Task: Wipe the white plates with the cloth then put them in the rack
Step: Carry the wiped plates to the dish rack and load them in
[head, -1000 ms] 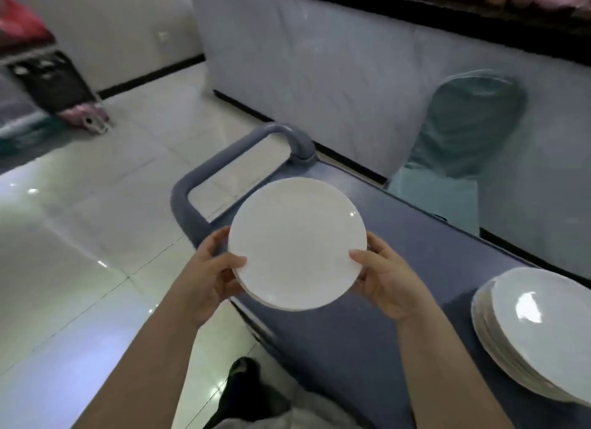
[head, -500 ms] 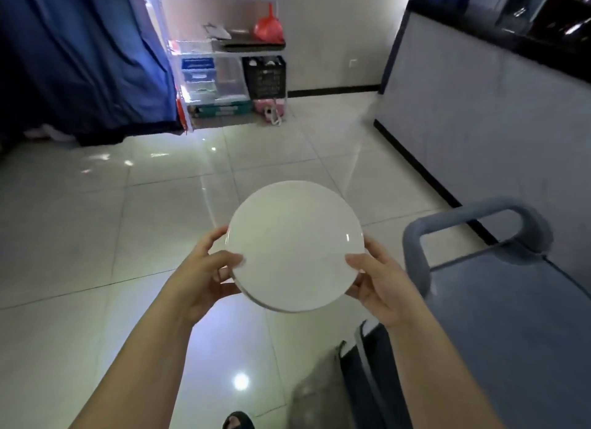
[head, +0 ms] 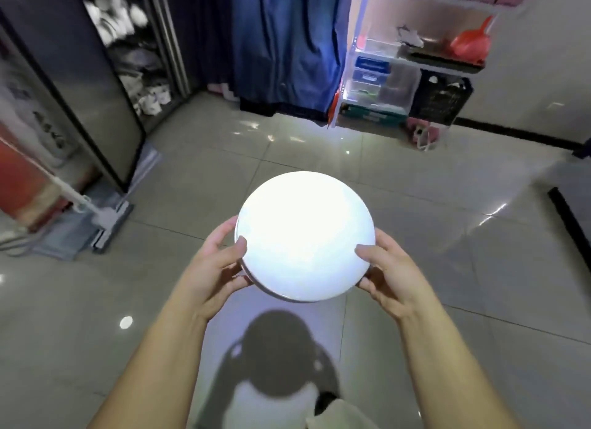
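Pinching one white plate (head: 303, 236), maybe a stack: left hand (head: 217, 268), right hand (head: 393, 278), above glossy tiles (head: 415, 179).

There are two bare hands, a left hand (head: 211, 268) and a right hand (head: 391, 268), one round white plate (head: 303, 236), one blue fabric curtain (head: 281, 44), one black plastic crate (head: 441, 99).

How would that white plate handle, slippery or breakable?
Probably stiff: the white plate shows no sag, gripped only at its rim by the left hand and right hand. Its bright sheen suggests a slick surface. Likely to break if dropped on the tiled floor.
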A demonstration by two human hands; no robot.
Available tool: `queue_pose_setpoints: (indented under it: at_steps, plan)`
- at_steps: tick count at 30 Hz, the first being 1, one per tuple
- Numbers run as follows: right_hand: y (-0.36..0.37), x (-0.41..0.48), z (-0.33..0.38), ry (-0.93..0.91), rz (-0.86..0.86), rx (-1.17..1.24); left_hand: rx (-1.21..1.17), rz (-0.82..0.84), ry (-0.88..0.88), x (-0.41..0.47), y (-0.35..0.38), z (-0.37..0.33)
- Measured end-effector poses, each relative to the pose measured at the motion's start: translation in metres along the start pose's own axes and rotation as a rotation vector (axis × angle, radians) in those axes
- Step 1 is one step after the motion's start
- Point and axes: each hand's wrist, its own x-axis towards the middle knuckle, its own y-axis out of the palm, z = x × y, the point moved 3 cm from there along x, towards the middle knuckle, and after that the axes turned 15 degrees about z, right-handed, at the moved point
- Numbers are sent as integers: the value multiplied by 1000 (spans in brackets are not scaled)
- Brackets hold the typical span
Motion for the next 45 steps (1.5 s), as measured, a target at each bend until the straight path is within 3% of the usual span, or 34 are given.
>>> queue_pose_setpoints:
  at_steps: [9,17,21,25,36,45]
  plan:
    - [35,223,62,53,294,-79,-79,-186,216,106,-86,-85]
    - [72,429,140,78,453,-90,-149,-330,335,233,-152,-185]
    - [89,516,158,118,452,-78,-208,-362,358,292,-197,-219]
    - [110,611,177,97,406,-76,-108,-397,334,357,-256,-265]
    - [206,874,267,-65,376,-16,-80,-325,391,555,-423,-477]
    - [242,1068,316,-45,390,-56,-137,-361,391,697,-523,-571]
